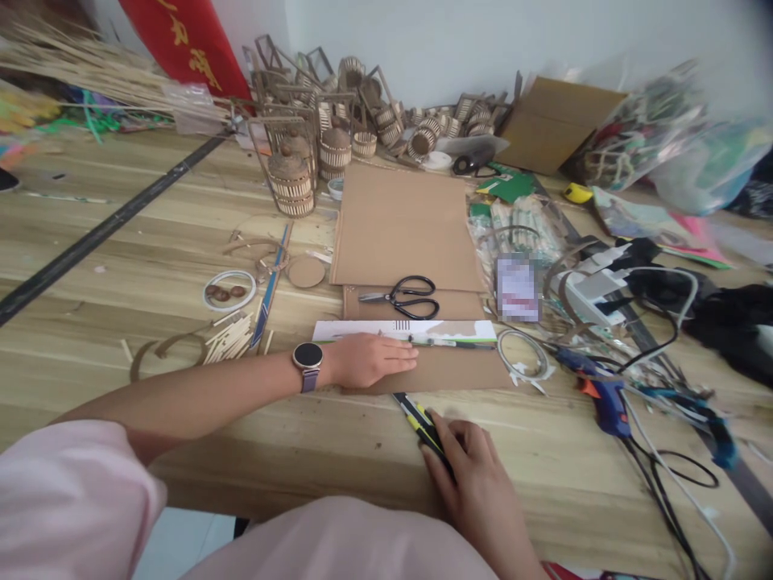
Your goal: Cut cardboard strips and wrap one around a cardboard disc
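My left hand (369, 360), a watch on its wrist, lies flat with fingers pressed on a brown cardboard strip (450, 369) and the ruler (447, 331) along its far edge. My right hand (469, 475) is closed round a yellow and black utility knife (416, 417), whose tip touches the near edge of the strip. Black scissors (406, 297) lie on a larger cardboard sheet (402, 225) just beyond.
A blue glue gun (604, 395) and tangled cables lie right of the strip, beside a white power strip (595, 290). Small cardboard lantern models (290, 173) crowd the back. Wooden sticks (229, 338) and a tape ring (229, 291) lie to the left.
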